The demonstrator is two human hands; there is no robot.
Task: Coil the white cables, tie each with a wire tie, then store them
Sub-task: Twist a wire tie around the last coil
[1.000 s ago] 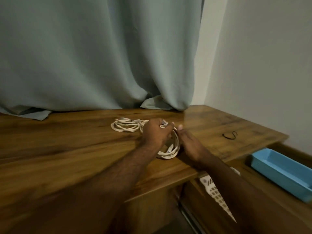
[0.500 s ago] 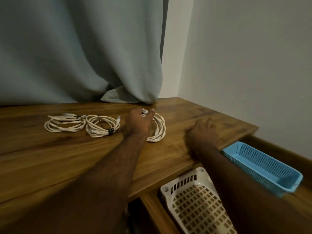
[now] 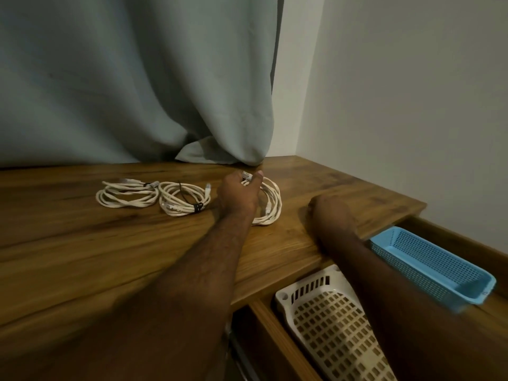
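I see my left hand (image 3: 238, 196) on the table (image 3: 110, 243), its fingers curled round the top of the right-hand coil (image 3: 270, 204) of white cable, with a plug end pinched between thumb and fingers. That coil lies flat on the wood and bears no tie that I can make out. Just left of the left hand lies the middle coil (image 3: 184, 199), bound with a black wire tie (image 3: 198, 207) at its near edge. Touching the middle coil on its far side from the hand is the left coil (image 3: 126, 193); a dark tie seems to sit at its top right, but it is too small for me to be sure.

My right hand (image 3: 330, 213) rests on the table to the right of the held coil, apart from it, knuckles up. Its fingers are hidden from me, so I cannot tell whether it grips anything.

Right of the right hand, below the table edge, a blue basket (image 3: 428, 268) sits in an open drawer, and nearer me a white basket (image 3: 330, 320). Behind the coils hangs a grey-green curtain (image 3: 137, 78), its hem on the table.
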